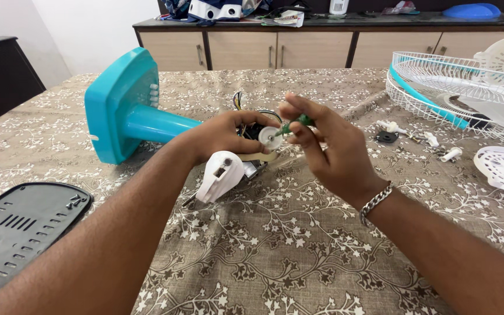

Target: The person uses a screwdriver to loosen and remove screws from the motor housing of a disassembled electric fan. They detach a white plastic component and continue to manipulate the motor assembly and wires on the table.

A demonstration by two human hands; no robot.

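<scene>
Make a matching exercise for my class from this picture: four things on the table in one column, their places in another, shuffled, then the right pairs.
Things:
1. teal fan base
2. dark perforated cover plate
3. white wire fan guard
4. green-handled screwdriver

Places:
A. far right of the table
B. in the right hand
C. lying on its side, left of the left hand
D. near left corner

Pairs: 1-C, 2-D, 3-A, 4-B
</scene>
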